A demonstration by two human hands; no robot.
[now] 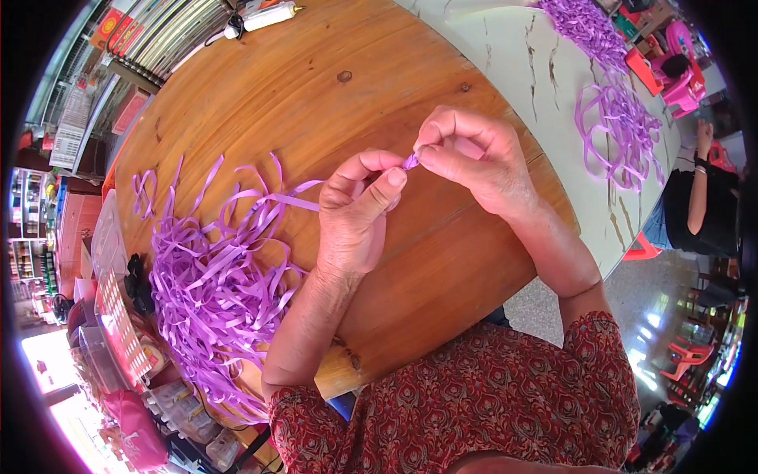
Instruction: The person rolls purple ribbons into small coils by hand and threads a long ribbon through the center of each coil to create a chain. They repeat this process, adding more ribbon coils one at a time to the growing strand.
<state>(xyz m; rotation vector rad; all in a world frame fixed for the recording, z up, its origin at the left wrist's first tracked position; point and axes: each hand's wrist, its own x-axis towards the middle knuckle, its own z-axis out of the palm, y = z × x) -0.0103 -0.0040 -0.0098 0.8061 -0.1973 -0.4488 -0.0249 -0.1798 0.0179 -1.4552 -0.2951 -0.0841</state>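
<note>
Over the wooden table, my left hand [359, 209] and my right hand [478, 162] meet, thumbs and fingertips closed on a small bunched bit of purple ribbon [410, 162]. My left hand pinches it from the left, my right hand from the right. A strip of ribbon trails left from behind my left hand toward a large tangled heap of purple ribbons [213, 276] at the table's left side. How the ribbon is folded or knotted between the fingertips is too small to tell.
The wooden table [316, 95] adjoins a white marbled table [505, 55] bearing more purple ribbons [620, 130]. A white glue gun [268, 16] lies at the far edge. Shelves and plastic boxes crowd the left. A person in black [703, 197] sits at far right.
</note>
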